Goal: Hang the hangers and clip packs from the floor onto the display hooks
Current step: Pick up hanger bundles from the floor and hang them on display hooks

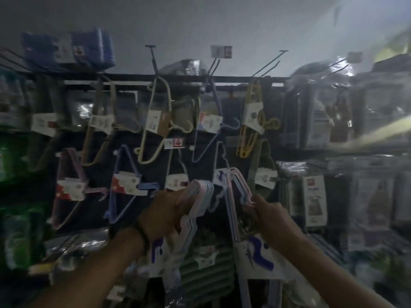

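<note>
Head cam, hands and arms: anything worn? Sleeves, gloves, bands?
Both forearms are bare, with no sleeves in view and no gloves. The left hand has a dark band around its wrist, too blurred to say what kind. The right hand shows nothing on its wrist or fingers.

label print (258,250) blurred, forearms cut off

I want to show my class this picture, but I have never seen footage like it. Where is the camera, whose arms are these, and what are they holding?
The camera sits on a person's head, looking forward, so the arms are the wearer's own. The left hand grips one bundle of pastel hangers; the right hand grips a second bundle with a white and blue label. Ahead is a shop display wall: hanger packs, such as a yellow one, hang on metal hooks. The picture is dim and blurred.
</note>
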`<state>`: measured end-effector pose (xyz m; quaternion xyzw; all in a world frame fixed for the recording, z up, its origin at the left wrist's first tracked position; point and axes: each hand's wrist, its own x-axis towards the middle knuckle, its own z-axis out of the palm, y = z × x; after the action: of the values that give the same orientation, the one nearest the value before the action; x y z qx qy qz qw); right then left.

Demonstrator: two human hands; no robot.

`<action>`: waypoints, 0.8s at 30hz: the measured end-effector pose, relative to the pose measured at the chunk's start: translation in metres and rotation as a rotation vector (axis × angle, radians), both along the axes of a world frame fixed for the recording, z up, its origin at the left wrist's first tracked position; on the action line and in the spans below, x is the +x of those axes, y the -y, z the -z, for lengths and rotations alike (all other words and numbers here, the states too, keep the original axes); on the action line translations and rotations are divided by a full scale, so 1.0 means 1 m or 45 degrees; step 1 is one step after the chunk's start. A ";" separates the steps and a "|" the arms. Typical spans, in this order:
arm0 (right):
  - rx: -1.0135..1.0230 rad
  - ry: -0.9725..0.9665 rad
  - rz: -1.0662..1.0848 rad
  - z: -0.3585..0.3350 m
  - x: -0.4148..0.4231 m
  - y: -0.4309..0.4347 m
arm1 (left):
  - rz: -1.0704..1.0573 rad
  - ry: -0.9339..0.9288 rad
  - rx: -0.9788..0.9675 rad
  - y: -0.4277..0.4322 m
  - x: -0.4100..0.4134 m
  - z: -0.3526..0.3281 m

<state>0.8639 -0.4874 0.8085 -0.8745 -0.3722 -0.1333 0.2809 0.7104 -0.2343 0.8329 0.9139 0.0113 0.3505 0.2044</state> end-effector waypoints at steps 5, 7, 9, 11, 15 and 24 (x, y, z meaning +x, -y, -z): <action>-0.109 0.023 0.078 -0.008 0.057 -0.008 | 0.189 -0.007 0.087 0.004 0.053 -0.013; -0.124 0.038 0.116 -0.015 0.075 -0.021 | 0.251 0.020 0.058 -0.005 0.073 -0.014; -0.147 0.066 0.137 -0.022 0.092 -0.036 | 0.302 0.054 0.054 -0.013 0.092 -0.014; -0.152 0.050 0.169 -0.029 0.109 -0.051 | 0.381 0.072 0.099 -0.019 0.110 -0.018; -0.239 0.037 0.222 -0.039 0.144 -0.080 | 0.511 0.043 0.164 -0.027 0.145 -0.025; -0.081 0.149 0.135 -0.057 0.201 -0.115 | 0.503 -0.027 0.427 -0.045 0.208 -0.023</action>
<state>1.0649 -0.3726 0.8654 -0.8922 -0.3450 -0.1872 0.2234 0.9187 -0.1896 0.8560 0.9231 -0.2236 0.2910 0.1145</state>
